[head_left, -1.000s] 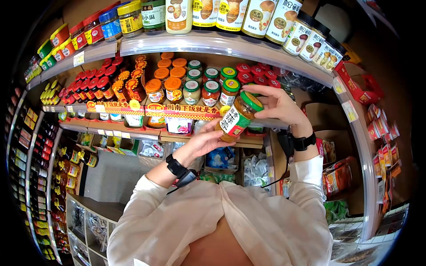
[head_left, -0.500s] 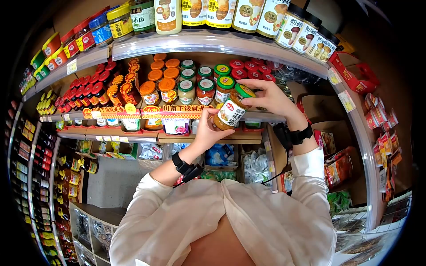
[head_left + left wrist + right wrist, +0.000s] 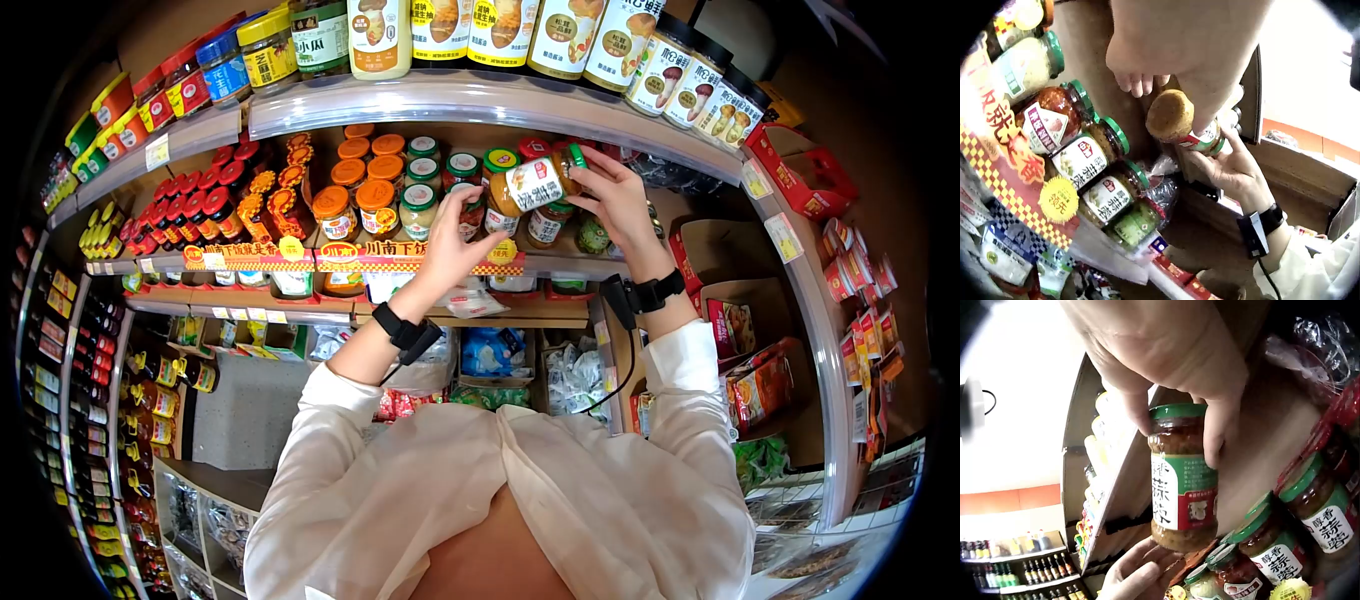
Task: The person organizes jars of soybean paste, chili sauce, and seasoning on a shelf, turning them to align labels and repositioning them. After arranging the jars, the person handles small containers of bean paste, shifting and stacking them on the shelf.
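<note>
A glass jar (image 3: 533,187) with a green lid and a white, green and red label lies tilted in the air before the middle shelf. My right hand (image 3: 618,205) grips it by the lid end, thumb and fingers on opposite sides, as the right wrist view shows with the jar (image 3: 1184,481) below that hand (image 3: 1172,356). My left hand (image 3: 455,240) is beside the jar's base with fingers spread and thumb apart; in the right wrist view its fingers (image 3: 1138,572) are just under the base, and contact cannot be told.
Green-lidded jars (image 3: 418,205) and orange-lidded jars (image 3: 378,205) stand on the middle shelf, red-lidded ones further left. Above runs a shelf edge (image 3: 390,98) with bottles (image 3: 380,35). A printed strip (image 3: 400,253) lines the middle shelf's front. Bagged goods (image 3: 492,350) lie below.
The jar has risen and turned from upright-leaning toward horizontal in my right hand. My left hand, which held its lower part, has loosened and moved left and up.
</note>
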A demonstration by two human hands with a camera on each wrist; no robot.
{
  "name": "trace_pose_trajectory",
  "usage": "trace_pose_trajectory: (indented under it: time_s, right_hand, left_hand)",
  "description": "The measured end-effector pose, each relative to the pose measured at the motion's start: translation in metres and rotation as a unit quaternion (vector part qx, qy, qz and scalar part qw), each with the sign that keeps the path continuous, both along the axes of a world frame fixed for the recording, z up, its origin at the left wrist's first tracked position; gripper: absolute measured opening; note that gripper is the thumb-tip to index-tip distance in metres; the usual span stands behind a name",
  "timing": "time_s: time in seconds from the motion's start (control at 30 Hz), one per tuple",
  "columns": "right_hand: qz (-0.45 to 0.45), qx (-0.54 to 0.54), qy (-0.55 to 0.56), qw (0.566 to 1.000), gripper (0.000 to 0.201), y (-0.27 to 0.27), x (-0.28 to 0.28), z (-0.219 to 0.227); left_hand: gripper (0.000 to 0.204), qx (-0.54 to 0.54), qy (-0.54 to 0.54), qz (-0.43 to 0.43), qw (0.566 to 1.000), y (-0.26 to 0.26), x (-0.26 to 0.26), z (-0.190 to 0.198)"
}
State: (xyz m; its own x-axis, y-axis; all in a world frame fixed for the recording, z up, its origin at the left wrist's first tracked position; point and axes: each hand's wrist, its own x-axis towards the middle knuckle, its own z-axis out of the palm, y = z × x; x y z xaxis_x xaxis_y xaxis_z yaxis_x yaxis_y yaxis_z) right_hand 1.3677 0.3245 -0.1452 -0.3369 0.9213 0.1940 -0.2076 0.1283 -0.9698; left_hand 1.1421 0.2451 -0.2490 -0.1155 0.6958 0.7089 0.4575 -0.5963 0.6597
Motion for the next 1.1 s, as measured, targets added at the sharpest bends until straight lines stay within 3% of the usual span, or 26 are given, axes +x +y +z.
trace_pose_trajectory:
  time_s: [0.03, 0.07, 0.23, 0.33, 0.43, 0.53, 0.73, 0.9, 1.1]
  right_hand:
    - [-0.023, -0.007, 0.034, 0.999, 0.054, 0.006, -0.001, -0.003]
    - [-0.042, -0.003, 0.042, 0.998, 0.050, 0.008, -0.006, -0.002]
    - [-0.053, 0.016, 0.035, 0.998, 0.043, 0.053, -0.024, -0.002]
    - [-0.110, 0.038, 0.007, 0.993, 0.038, 0.079, -0.046, -0.005]
    - [-0.081, 0.047, 0.000, 0.996, 0.034, 0.114, -0.065, -0.013]
    - [-0.117, 0.087, 0.003, 0.989, 0.027, 0.141, -0.082, -0.032]
    - [-0.113, 0.183, -0.159, 0.964, 0.027, 0.162, -0.085, -0.036]
    - [-0.072, 0.283, -0.336, 0.895, 0.027, 0.166, -0.082, -0.032]
    - [-0.038, 0.346, -0.436, 0.830, 0.028, 0.166, -0.088, -0.033]
  left_hand:
    - [0.063, 0.023, 0.054, 0.035, 0.998, 0.003, -0.002, 0.003]
    - [0.046, 0.007, 0.074, 0.008, 0.997, 0.000, -0.003, 0.013]
    - [0.049, 0.014, 0.183, -0.016, 0.983, 0.022, -0.009, 0.019]
    - [0.054, 0.008, 0.293, -0.005, 0.956, 0.029, -0.011, 0.018]
    - [0.055, 0.023, 0.337, -0.005, 0.941, 0.030, -0.014, 0.017]
    - [0.054, 0.026, 0.349, -0.004, 0.937, 0.033, -0.016, 0.012]
    - [0.048, 0.026, 0.354, -0.002, 0.935, 0.036, -0.019, 0.008]
    - [0.050, 0.031, 0.351, -0.003, 0.936, 0.039, -0.023, 0.002]
    - [0.050, 0.037, 0.338, -0.018, 0.940, 0.041, -0.025, 0.002]
